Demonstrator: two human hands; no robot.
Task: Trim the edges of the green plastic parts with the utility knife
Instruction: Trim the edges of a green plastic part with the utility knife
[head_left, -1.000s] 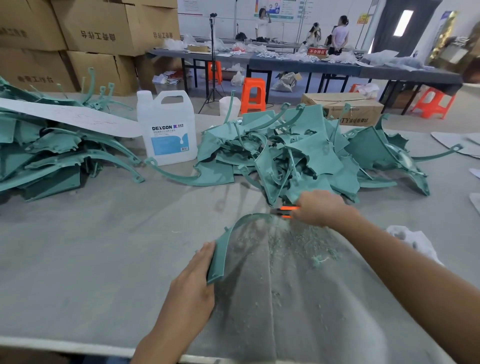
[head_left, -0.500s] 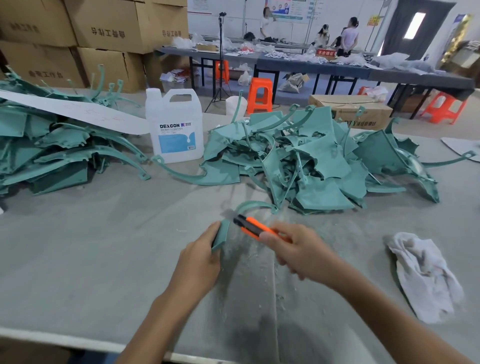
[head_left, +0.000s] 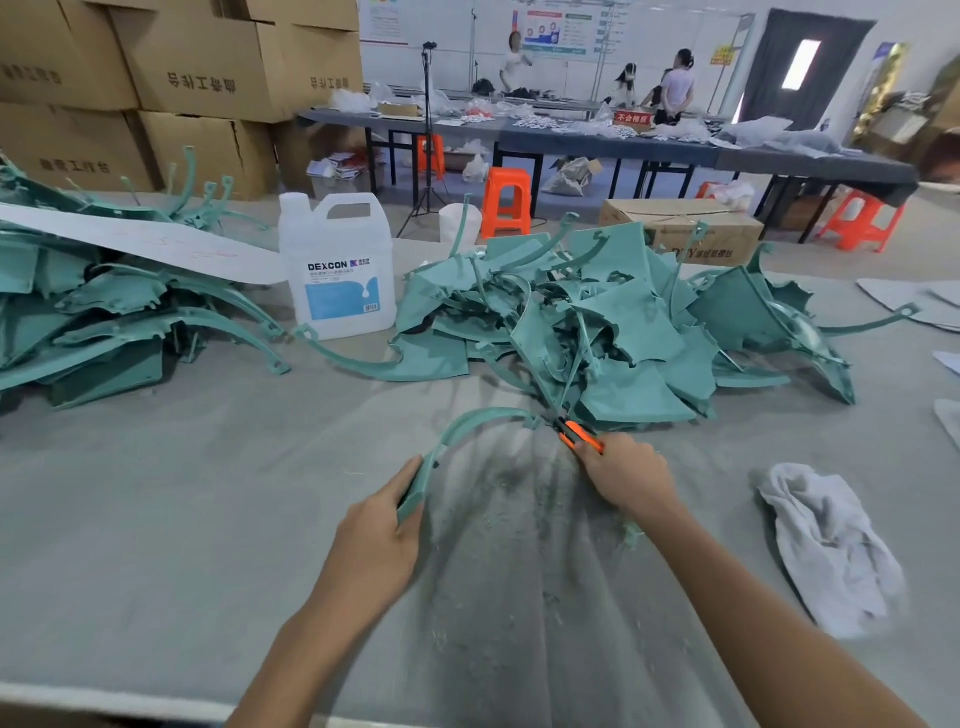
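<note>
The left hand (head_left: 384, 525) gripped the near end of the arched green strip (head_left: 467, 423), fingers closed round it, holding it on edge against the surface (head_left: 156, 493). The right hand (head_left: 623, 475) was clamped on the orange utility knife (head_left: 579, 435), whose tip met the strip's far end. The strip stood in front of the white jug (head_left: 337, 270) and to its right.

The step was judged to be paring flash from the strip's edge. A shallow blade angle and light strokes were advisable, stopping short of the holding hand. The thin strip would probably flex, so a firm hold was needed.

The strip was matte moulded plastic, narrow and curved. The pile of green parts (head_left: 613, 322), right of the jug, showed ragged edges. Fine green shavings (head_left: 519, 499) dusted the grey, felt-like surface in front of the jug.
</note>
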